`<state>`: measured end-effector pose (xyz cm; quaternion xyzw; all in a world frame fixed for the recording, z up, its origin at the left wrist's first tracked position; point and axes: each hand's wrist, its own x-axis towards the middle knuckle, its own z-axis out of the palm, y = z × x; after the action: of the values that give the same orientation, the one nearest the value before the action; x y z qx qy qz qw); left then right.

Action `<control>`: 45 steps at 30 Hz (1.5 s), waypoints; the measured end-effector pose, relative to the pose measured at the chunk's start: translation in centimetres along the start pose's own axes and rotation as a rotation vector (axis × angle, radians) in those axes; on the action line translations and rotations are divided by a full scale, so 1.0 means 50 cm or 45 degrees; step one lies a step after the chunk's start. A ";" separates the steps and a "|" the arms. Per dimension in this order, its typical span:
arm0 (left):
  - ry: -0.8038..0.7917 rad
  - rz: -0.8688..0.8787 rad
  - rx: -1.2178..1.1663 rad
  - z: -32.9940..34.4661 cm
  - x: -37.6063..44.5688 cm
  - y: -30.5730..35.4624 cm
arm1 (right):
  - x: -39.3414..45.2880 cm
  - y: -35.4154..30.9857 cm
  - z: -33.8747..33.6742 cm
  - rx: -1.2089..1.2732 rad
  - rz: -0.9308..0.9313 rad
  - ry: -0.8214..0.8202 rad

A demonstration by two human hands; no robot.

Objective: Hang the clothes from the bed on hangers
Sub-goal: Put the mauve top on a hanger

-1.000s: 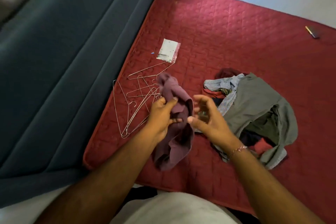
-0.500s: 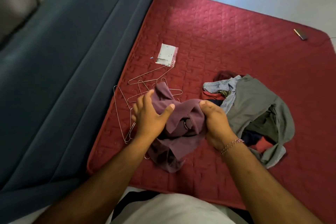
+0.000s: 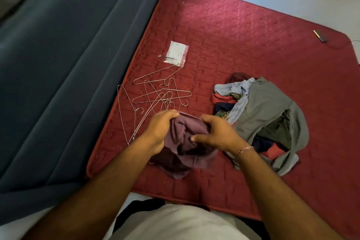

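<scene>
We are gripping the purple garment with our left hand and right hand, beside the wire hangers.

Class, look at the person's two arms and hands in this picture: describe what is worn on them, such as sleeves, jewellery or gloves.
Both forearms are bare, with no sleeves in view and no gloves. The right hand has a thin bracelet at its wrist, pinkish with pale beads or threads. The left hand and its wrist show no bracelet or watch. No rings are visible.
</scene>
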<state>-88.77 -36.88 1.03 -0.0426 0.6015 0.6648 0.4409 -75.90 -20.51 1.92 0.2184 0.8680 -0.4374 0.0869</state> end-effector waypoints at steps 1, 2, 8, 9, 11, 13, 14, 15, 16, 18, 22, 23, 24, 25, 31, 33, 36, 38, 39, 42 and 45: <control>0.010 -0.024 -0.084 0.005 -0.010 0.003 | 0.000 0.017 0.000 -0.237 0.041 0.043; 0.009 -0.046 -0.147 0.009 -0.020 0.002 | 0.002 0.031 0.001 -0.327 0.067 0.092; -0.006 -0.067 -0.308 0.009 -0.042 -0.007 | 0.006 0.145 0.009 -0.313 0.225 0.138; 0.014 -0.051 -0.323 -0.001 -0.037 -0.006 | 0.002 0.165 0.009 -0.178 0.286 0.170; 0.078 -0.008 -0.327 -0.009 -0.035 -0.001 | -0.003 0.191 0.000 0.252 0.409 0.264; 0.099 0.099 -0.244 -0.014 -0.040 -0.004 | -0.007 0.200 -0.017 0.628 0.481 0.271; 0.101 0.155 -0.129 -0.018 -0.043 -0.007 | -0.008 0.206 -0.025 0.765 0.482 0.231; 0.104 0.204 0.018 -0.021 -0.047 -0.011 | -0.010 0.210 -0.037 0.811 0.458 0.187; 0.118 0.244 0.169 -0.025 -0.052 -0.015 | -0.013 0.214 -0.048 0.826 0.422 0.173; 0.202 0.321 0.420 -0.036 -0.052 -0.026 | -0.015 0.229 -0.074 0.669 0.306 0.213; 0.381 0.336 0.506 -0.026 -0.060 -0.046 | -0.018 0.249 -0.122 0.336 0.089 0.126; 0.379 0.300 0.462 -0.021 -0.061 -0.054 | -0.021 0.256 -0.131 0.332 0.077 0.082; 0.372 0.260 0.415 -0.019 -0.062 -0.063 | -0.020 0.266 -0.137 0.351 0.085 0.053; 0.379 0.216 0.344 -0.015 -0.062 -0.073 | -0.022 0.273 -0.145 0.387 0.096 0.037; 0.746 -0.013 -0.486 0.004 -0.049 -0.111 | -0.037 0.278 -0.184 0.501 -0.046 -0.087; 0.812 -0.020 -0.588 0.008 -0.041 -0.129 | -0.039 0.264 -0.184 0.725 -0.054 -0.054; 0.799 0.003 -0.333 0.029 -0.040 -0.161 | -0.034 0.239 -0.182 1.034 -0.069 0.000; 0.728 0.035 -0.057 0.043 -0.043 -0.183 | -0.027 0.232 -0.186 1.138 -0.071 -0.039; 0.672 0.044 0.060 0.047 -0.042 -0.193 | -0.024 0.229 -0.189 1.176 -0.081 -0.056; 0.589 0.063 0.364 0.059 -0.047 -0.210 | -0.021 0.224 -0.193 1.205 -0.085 -0.084; 0.768 0.030 0.704 0.056 -0.042 -0.236 | -0.026 0.222 -0.188 1.241 -0.090 -0.053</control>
<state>-78.62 -36.99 -5.96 -0.1087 0.8603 0.4408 0.2320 -69.30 -7.59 0.02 0.1951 0.5673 -0.7997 -0.0230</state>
